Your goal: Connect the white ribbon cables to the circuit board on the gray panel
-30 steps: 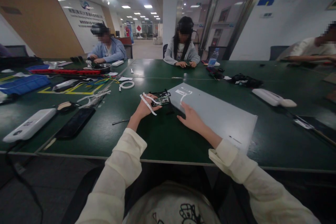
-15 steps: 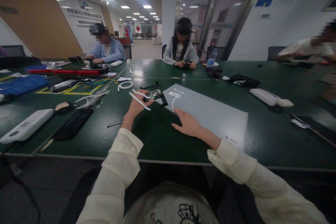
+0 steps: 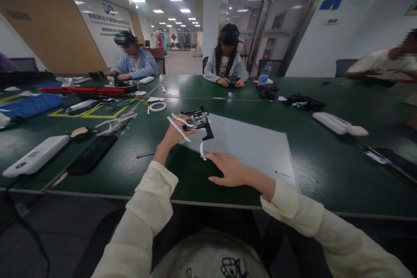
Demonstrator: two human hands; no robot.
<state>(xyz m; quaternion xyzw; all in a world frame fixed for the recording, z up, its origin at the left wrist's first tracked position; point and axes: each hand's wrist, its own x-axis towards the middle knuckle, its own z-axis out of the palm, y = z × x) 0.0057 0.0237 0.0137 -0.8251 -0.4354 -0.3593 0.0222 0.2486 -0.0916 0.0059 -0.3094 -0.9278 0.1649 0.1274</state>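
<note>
My left hand (image 3: 176,132) grips a black plastic frame with a green circuit board (image 3: 198,120), raised above the tabletop. Two white tape strips (image 3: 179,129) lie across the back of that hand and its fingers. My right hand (image 3: 233,168) reaches over the near edge of a flat grey panel (image 3: 254,139), fingers stretched out and thumb apart. A short curved white strip (image 3: 202,151) meets its fingertips; whether it is stuck there or pinched between fingers is unclear. The frame and left hand cover the panel's far-left corner.
A tape roll (image 3: 157,107) lies beyond my left hand. To the left are a black phone (image 3: 93,154), a white power bank (image 3: 35,155), tangled cables (image 3: 117,122) and a blue tray (image 3: 32,105). Another white device (image 3: 330,122) lies right. Several people sit around the green table.
The grey panel has shifted left and nearer me, its labels now hidden. My right hand and the short strip moved left and nearer. My left hand carried the framed circuit board slightly right.
</note>
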